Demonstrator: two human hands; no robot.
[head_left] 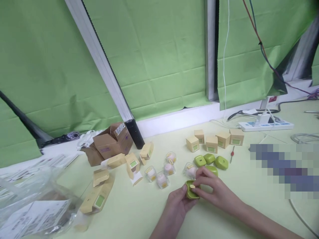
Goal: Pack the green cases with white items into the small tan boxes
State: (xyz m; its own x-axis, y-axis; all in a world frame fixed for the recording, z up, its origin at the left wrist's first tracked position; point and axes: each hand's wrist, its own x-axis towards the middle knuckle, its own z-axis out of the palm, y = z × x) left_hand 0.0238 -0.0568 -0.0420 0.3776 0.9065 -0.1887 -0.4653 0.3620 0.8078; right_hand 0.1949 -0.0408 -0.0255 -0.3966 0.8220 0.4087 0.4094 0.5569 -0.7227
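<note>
My left hand [176,203] holds a small green case [188,193], its hollow inside facing up. The fingers of my right hand [211,186] pinch a small pale yellow piece [192,186] over the hollow. Just behind my right hand lie several green cases [221,162], one partly covered by it. A clear-wrapped pale item [189,170] sits beside my right fingertips. Further left are several more clear-wrapped pinkish items [162,180].
Several small tan boxes [211,144] stand at the back. Opened tan cartons [96,196], a brown cardboard box [113,141] and plastic bags [37,212] lie left. A red-handled tool [232,153] and a power strip [279,124] are right.
</note>
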